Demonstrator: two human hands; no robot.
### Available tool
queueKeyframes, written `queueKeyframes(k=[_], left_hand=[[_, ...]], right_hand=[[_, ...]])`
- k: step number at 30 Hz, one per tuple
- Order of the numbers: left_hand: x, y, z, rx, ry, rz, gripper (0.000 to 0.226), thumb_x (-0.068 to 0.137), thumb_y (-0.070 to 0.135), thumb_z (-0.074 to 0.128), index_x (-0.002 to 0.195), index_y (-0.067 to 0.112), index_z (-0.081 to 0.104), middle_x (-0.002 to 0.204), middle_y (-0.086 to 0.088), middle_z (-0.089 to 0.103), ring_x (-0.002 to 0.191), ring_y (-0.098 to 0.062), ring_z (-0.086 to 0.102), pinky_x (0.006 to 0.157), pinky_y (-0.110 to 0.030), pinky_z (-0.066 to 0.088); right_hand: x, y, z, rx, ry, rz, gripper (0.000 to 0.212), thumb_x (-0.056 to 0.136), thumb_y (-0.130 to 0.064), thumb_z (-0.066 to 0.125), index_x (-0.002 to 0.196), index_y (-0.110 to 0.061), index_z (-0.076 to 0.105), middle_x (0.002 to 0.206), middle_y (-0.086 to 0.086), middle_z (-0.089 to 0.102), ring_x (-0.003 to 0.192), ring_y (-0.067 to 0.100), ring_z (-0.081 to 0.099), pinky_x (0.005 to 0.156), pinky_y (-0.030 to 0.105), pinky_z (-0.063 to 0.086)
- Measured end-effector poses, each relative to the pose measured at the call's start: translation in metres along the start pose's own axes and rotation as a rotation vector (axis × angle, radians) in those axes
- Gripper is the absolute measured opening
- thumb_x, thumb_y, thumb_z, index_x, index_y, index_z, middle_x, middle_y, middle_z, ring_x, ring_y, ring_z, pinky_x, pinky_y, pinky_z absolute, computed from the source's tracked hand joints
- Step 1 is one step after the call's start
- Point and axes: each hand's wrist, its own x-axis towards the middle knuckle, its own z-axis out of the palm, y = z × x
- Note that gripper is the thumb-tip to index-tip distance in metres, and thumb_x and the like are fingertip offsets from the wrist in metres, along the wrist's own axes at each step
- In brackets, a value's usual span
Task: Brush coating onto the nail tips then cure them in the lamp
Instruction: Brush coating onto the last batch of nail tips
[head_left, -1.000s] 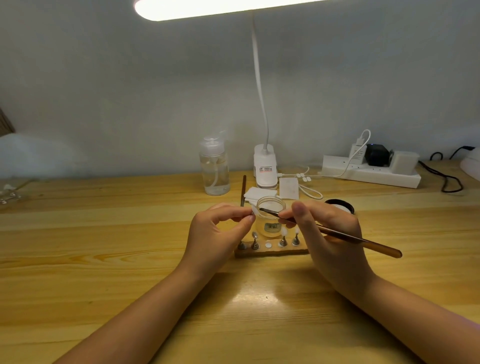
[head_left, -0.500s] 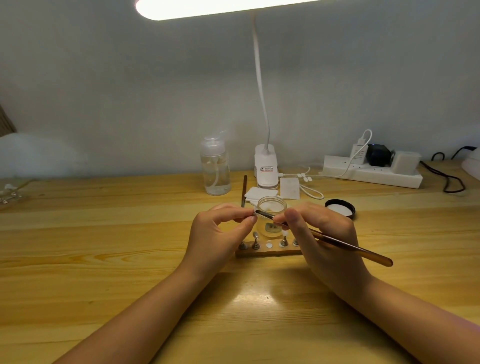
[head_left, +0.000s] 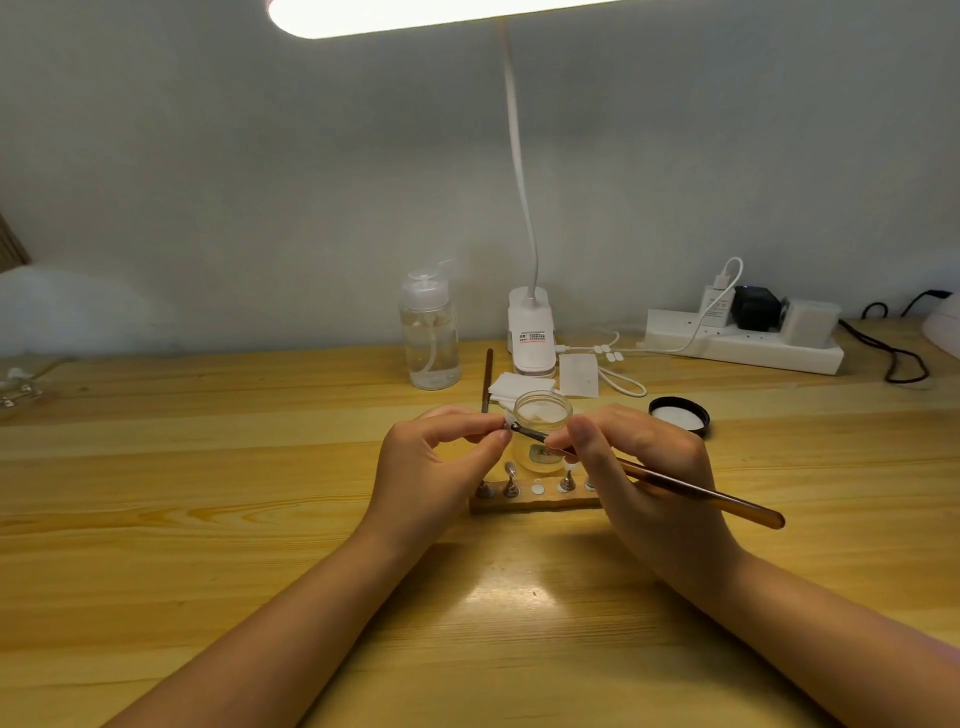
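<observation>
Left hand (head_left: 431, 467): my thumb and forefinger pinch a small nail tip (head_left: 507, 419), raised above the wooden holder (head_left: 535, 500), just before the open jar (head_left: 541, 431). The tip is too small to read its facing.

Brush (head_left: 649, 475): bristle end meets the pinched tip; long axis runs from upper left down to lower right, handle end toward my right.

Right hand (head_left: 644, 467): my fingers grip the brush near its ferrule.

Method, as I judge it: steady both wrists on the table (head_left: 208, 467), stroke lightly, keep the coating thin.
</observation>
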Motion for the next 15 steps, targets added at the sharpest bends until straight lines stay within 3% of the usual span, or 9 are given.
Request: queueKeyframes(k=[5, 11, 15], left_hand=[[0.0011, 0.0008, 0.0008, -0.006, -0.004, 0.002, 0.022, 0.077, 0.008, 0.068, 0.088, 0.027, 0.067, 0.083, 0.014, 0.066, 0.081, 0.001, 0.06, 0.07, -0.008, 0.047], [0.0005, 0.0, 0.0004, 0.002, -0.022, 0.015, 0.02, 0.077, 0.009, 0.067, 0.094, 0.02, 0.068, 0.086, 0.009, 0.067, 0.082, 0.0, 0.06, 0.073, -0.01, 0.048], [0.0012, -0.0002, 0.0007, -0.006, -0.021, 0.019, 0.02, 0.077, 0.008, 0.067, 0.093, 0.02, 0.068, 0.085, 0.011, 0.067, 0.082, 0.001, 0.06, 0.072, -0.009, 0.047]], right_hand=[[-0.0007, -0.002, 0.0, 0.053, 0.037, 0.073, 0.029, 0.088, -0.02, 0.043, 0.08, -0.004, 0.066, 0.07, 0.005, 0.066, 0.068, 0.008, 0.062, 0.059, 0.017, 0.05], [-0.0012, -0.0048, 0.0004, 0.067, 0.04, 0.111, 0.025, 0.088, -0.022, 0.039, 0.085, -0.011, 0.062, 0.076, -0.01, 0.061, 0.075, -0.004, 0.06, 0.065, 0.009, 0.047], [-0.0027, -0.0059, 0.0001, 0.079, 0.029, 0.112, 0.025, 0.089, -0.022, 0.039, 0.084, -0.011, 0.062, 0.075, -0.008, 0.061, 0.074, -0.002, 0.061, 0.064, 0.009, 0.046]])
